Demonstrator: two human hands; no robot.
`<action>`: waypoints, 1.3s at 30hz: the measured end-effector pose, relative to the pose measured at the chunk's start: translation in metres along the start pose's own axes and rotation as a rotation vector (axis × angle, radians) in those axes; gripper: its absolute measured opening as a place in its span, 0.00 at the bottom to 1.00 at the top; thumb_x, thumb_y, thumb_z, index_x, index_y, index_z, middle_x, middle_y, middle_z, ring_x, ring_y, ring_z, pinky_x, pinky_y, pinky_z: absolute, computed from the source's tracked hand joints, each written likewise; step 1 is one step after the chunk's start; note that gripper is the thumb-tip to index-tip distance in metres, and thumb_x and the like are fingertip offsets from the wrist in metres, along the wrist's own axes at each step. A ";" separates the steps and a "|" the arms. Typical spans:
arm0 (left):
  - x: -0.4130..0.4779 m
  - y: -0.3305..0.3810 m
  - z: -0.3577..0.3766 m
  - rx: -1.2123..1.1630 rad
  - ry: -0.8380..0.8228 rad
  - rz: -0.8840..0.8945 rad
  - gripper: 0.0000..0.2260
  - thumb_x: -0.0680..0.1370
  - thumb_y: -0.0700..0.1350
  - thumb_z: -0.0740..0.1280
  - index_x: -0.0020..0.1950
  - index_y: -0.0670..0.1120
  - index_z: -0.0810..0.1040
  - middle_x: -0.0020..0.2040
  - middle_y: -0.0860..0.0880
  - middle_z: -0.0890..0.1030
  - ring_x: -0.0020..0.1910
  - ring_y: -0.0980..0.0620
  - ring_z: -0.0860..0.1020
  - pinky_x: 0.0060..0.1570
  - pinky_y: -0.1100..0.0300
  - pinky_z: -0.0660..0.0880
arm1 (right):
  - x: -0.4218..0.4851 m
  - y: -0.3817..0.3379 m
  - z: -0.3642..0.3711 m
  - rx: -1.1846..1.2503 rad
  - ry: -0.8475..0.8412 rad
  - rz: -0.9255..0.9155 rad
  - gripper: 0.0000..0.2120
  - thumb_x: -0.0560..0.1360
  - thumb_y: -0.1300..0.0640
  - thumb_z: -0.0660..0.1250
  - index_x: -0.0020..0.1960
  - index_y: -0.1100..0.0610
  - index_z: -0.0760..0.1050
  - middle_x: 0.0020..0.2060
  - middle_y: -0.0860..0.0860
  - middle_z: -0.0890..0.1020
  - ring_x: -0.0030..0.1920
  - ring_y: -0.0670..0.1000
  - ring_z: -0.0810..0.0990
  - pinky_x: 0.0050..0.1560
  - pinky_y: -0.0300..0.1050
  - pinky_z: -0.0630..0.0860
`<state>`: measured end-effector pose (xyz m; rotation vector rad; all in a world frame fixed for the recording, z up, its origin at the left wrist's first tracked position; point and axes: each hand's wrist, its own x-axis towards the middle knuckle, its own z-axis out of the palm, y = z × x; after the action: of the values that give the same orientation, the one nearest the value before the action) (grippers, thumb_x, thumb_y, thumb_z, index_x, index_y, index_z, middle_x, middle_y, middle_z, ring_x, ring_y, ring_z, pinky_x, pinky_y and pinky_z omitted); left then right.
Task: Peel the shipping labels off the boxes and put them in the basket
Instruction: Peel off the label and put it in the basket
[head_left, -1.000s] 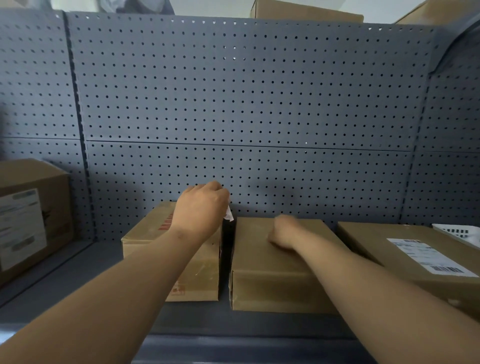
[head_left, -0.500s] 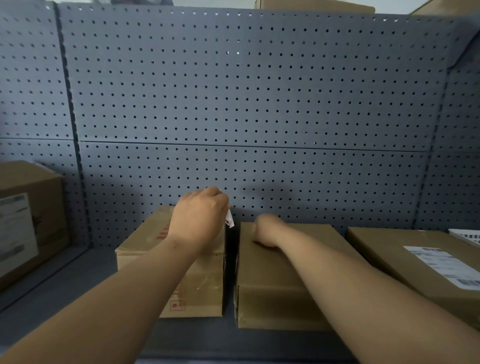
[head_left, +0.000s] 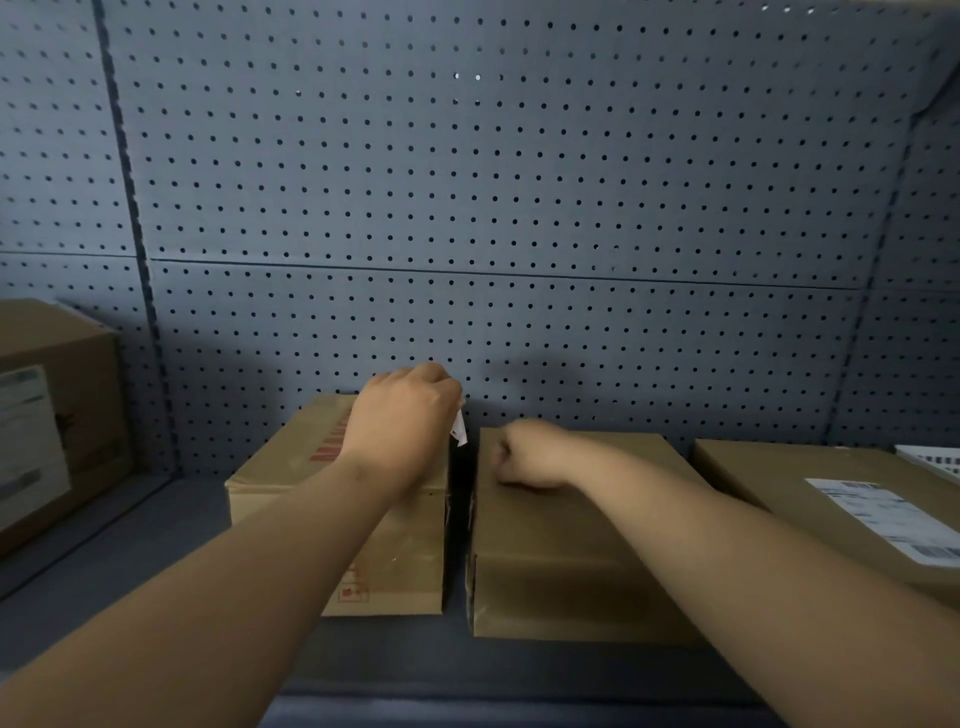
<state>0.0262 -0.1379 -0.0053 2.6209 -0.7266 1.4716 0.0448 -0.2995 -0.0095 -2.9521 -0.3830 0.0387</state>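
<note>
The head view shows a grey shelf (head_left: 130, 545) in front of a perforated back panel (head_left: 467, 182), with four cardboard boxes standing on it. The left hand (head_left: 400, 415) is above the far edge of the left middle box (head_left: 280, 467); its fingers are closed around a small white label piece (head_left: 459, 432), which hangs out of the fist over the dark gap between the two middle boxes. How much of the label is hidden inside the hand cannot be seen. The right hand (head_left: 524, 454) rests on top of the right middle box (head_left: 571, 545) with the fingers curled into a fist, and nothing shows inside it. The tops of both middle boxes look bare of white labels where they are visible, so these two seem to be finished. The box on the right (head_left: 753, 467) has a white shipping label (head_left: 888, 519) flat on its top, not yet peeled. The box at the far left (head_left: 78, 374) also carries a side label (head_left: 26, 431) on its front face. The white basket (head_left: 935, 458) shows only as a corner at the right edge, well apart from the left hand. In my judgement the task is about half done: the held piece must go to the basket, and two labels are left.
</note>
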 end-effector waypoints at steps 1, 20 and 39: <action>0.001 0.002 0.001 0.014 -0.010 0.002 0.08 0.67 0.37 0.75 0.31 0.44 0.79 0.33 0.47 0.80 0.27 0.45 0.76 0.30 0.57 0.71 | -0.003 0.008 -0.004 -0.046 0.005 0.063 0.09 0.78 0.62 0.58 0.40 0.58 0.70 0.34 0.51 0.70 0.36 0.51 0.70 0.33 0.41 0.66; -0.006 0.021 -0.008 0.082 -0.081 0.005 0.06 0.69 0.36 0.74 0.34 0.41 0.79 0.33 0.44 0.79 0.28 0.44 0.76 0.31 0.57 0.70 | -0.078 0.009 0.007 -0.014 0.084 -0.063 0.11 0.76 0.58 0.62 0.53 0.63 0.78 0.47 0.55 0.79 0.48 0.54 0.78 0.53 0.50 0.77; -0.012 0.016 -0.016 0.036 -0.049 -0.021 0.06 0.65 0.35 0.75 0.35 0.42 0.80 0.35 0.45 0.80 0.28 0.44 0.76 0.30 0.60 0.66 | -0.086 0.022 0.009 -0.062 0.101 -0.015 0.09 0.77 0.58 0.61 0.51 0.61 0.77 0.44 0.51 0.75 0.44 0.50 0.73 0.49 0.47 0.76</action>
<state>0.0012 -0.1428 -0.0094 2.6922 -0.6802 1.4329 -0.0331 -0.3407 -0.0212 -2.9966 -0.3994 -0.1265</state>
